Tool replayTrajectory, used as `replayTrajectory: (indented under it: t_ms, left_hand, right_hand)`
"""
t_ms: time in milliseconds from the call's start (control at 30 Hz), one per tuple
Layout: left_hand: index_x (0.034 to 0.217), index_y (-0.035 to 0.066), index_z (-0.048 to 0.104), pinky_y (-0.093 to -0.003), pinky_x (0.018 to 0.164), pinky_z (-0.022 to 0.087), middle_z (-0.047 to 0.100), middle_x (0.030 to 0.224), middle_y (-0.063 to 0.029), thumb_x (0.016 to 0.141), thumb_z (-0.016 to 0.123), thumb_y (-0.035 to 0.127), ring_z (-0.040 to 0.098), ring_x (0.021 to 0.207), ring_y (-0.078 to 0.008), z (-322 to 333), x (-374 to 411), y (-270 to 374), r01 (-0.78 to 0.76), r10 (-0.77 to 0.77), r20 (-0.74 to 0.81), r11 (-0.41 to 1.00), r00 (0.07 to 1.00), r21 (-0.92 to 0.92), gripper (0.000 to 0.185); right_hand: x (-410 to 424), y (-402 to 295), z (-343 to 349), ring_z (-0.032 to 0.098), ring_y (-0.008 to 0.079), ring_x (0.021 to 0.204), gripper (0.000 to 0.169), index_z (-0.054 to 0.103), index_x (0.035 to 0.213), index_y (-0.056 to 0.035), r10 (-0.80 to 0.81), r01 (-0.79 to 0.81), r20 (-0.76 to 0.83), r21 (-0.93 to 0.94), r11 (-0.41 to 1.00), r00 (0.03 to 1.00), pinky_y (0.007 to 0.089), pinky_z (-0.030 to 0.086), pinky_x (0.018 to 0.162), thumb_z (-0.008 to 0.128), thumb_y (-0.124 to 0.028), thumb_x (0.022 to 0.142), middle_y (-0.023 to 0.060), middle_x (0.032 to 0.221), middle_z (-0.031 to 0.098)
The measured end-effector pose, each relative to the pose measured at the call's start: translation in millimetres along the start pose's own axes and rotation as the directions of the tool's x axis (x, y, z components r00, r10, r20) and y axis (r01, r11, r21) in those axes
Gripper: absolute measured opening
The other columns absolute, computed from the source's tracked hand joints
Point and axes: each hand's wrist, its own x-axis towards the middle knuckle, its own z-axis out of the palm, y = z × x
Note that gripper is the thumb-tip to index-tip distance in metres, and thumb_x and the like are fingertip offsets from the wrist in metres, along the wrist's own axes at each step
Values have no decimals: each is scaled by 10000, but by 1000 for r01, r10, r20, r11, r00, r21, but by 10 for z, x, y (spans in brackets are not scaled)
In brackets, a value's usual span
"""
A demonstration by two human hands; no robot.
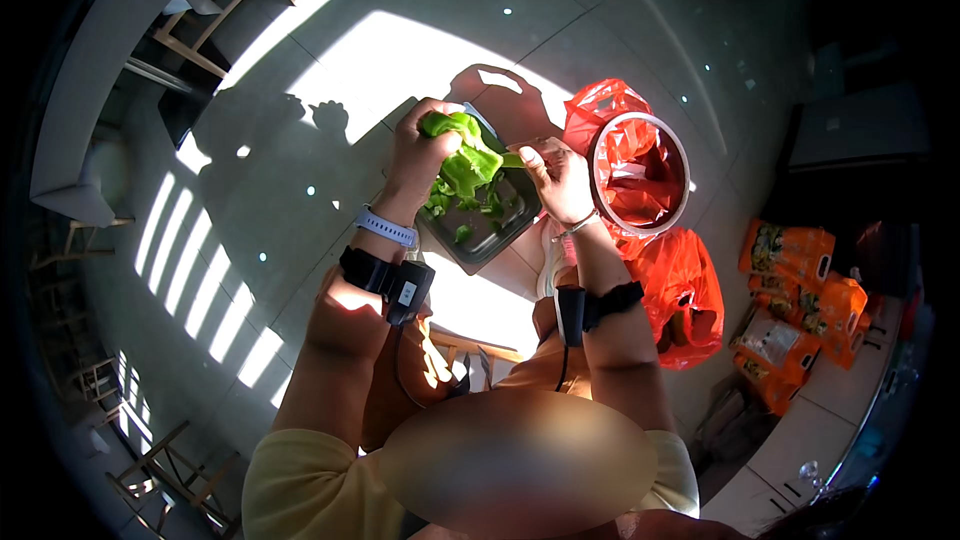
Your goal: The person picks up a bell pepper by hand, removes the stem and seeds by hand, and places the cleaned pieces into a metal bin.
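Observation:
My left hand [427, 142] grips a large, glossy green pepper [469, 161] above a rectangular metal pan [480, 255]. My right hand [559, 172] pinches a narrow green piece [513, 160] at the pepper's right side; whether it is joined to the pepper cannot be seen. Torn green pieces [463, 232] lie in the pan below, mostly towards its left side. Part of the pan is hidden by the pepper and my hands.
Right of the pan stands a round bin [679, 195] lined with a red plastic bag. Another red bag [679, 292] sits nearer me. Orange printed bags [787, 255] lie beside cabinets [795, 435] at right. Wooden chairs [206, 37] stand at left on the tiled floor [315, 240].

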Motion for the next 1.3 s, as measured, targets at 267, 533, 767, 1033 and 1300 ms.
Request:
replayTrajectory:
  t_ms: [267, 533, 767, 1033, 1300]
  left_hand:
    - [827, 24, 547, -241, 669, 464, 581, 791, -38, 685, 515, -34, 550, 728, -97, 254, -53, -176, -63, 64, -2, 998, 998, 16, 157]
    - [840, 30, 562, -280, 668, 463, 562, 807, -52, 687, 516, -28, 547, 738, -133, 221, -48, -415, 80, -96, -76, 979, 992, -187, 170]
    - [910, 18, 528, -327, 661, 503, 581, 834, -106, 784, 454, 45, 594, 767, -205, 167, -30, -615, 361, -354, 130, 731, 926, -580, 149]
    - [1077, 56, 504, -315, 795, 484, 559, 979, -69, 786, 509, -12, 563, 873, -169, 155, 49, -258, -162, 68, -272, 927, 960, -338, 300]
    - [1022, 27, 522, -284, 789, 488, 582, 955, -73, 651, 462, -126, 581, 882, -160, 368, -98, -86, -367, 369, -22, 928, 929, 55, 407]
  right_hand:
    - [-61, -53, 190, 526, 47, 563, 122, 574, 834, -9, 259, -306, 163, 499, 811, 952, 209, 455, 459, 641, -109, 857, 15, 686, 578]
    - [-93, 9, 188, 524, 58, 567, 148, 509, 762, -44, 296, -369, 221, 575, 730, 929, 212, 462, 443, 597, -73, 877, 2, 671, 550]
    - [-128, 104, 322, 555, 119, 631, 71, 547, 818, -59, 333, -302, 186, 890, 341, 925, 247, 465, 528, 575, -50, 883, 38, 785, 597]
    - [-92, 100, 315, 561, 126, 781, 136, 619, 930, 2, 231, -217, 73, 686, 694, 970, 255, 451, 759, 562, -120, 907, 48, 850, 604]
    - [-52, -194, 211, 483, 63, 608, 144, 555, 896, -46, 280, -413, 304, 695, 589, 911, 216, 420, 557, 599, -183, 896, -10, 744, 551]
